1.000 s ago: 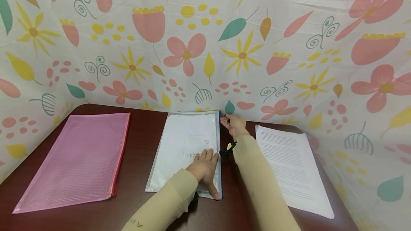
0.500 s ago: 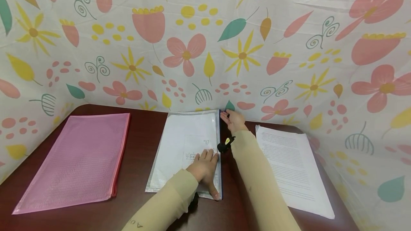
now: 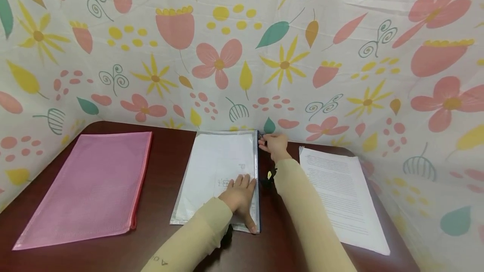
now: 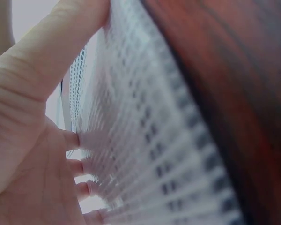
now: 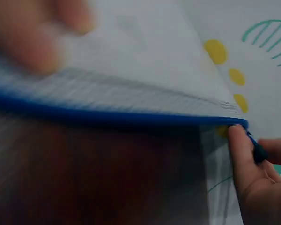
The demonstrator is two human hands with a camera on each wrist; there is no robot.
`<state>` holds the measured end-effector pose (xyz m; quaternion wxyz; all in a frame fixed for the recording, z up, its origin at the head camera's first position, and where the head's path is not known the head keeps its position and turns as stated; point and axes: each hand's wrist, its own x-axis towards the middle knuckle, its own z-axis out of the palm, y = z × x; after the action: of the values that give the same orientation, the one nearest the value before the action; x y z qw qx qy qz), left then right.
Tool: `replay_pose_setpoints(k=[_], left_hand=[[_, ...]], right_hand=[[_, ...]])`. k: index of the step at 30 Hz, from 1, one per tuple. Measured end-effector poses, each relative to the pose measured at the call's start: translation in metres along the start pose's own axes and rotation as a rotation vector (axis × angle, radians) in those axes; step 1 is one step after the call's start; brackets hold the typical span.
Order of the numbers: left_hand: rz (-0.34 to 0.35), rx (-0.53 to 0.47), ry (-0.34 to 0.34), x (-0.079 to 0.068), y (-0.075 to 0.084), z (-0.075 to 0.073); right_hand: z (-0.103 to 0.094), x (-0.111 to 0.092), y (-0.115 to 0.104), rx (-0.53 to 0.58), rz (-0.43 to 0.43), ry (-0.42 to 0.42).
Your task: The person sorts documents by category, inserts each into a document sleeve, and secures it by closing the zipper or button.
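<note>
A clear mesh zip pouch (image 3: 211, 150) with white paper inside lies in the middle of the table. Its right edge carries a blue zipper (image 5: 131, 116). My left hand (image 3: 240, 198) rests spread on the pouch's lower right part, thumb near the bottom corner; the left wrist view shows the fingertips against the mesh (image 4: 131, 117). At the far right corner, my right hand (image 3: 276, 144) has its fingers curled at the zipper's end. There, in the right wrist view, a dark zipper pull (image 5: 259, 153) on a blue cord sits between thumb and fingers.
A pink mesh zip pouch (image 3: 94, 179) with a red zipper edge lies on the left of the dark brown table (image 3: 166, 154). A stack of printed paper (image 3: 340, 192) lies to the right. A flowered cloth (image 3: 227, 53) hangs close behind the table.
My right hand has turned at the pouch's far corner, and its fingers have closed in from a more open, palm-up pose. The left hand and the pouch stay in place.
</note>
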<state>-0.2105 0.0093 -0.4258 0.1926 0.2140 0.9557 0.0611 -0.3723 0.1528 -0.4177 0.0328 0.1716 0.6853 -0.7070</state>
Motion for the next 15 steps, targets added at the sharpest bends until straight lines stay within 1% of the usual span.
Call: replay_pose_setpoints(k=[2, 5, 10, 13, 15], left_hand=[[-0.003, 0.007, -0.005, 0.000, -0.001, 0.000], [-0.007, 0.021, -0.012, 0.001, -0.002, 0.000], [-0.006, 0.006, -0.019, 0.001, -0.002, 0.000], [-0.003, -0.003, -0.020, 0.001, -0.001, 0.000], [-0.001, -0.005, -0.021, 0.001, 0.000, 0.000]], right_hand=[[-0.004, -0.002, 0.009, -0.115, -0.023, -0.030], [-0.009, -0.005, 0.020, -0.213, -0.039, -0.084], [-0.017, -0.009, 0.028, -0.271, -0.040, -0.146], [-0.022, -0.013, 0.027, -0.297, -0.041, -0.169], [-0.026, -0.016, 0.025, -0.334, -0.050, -0.178]])
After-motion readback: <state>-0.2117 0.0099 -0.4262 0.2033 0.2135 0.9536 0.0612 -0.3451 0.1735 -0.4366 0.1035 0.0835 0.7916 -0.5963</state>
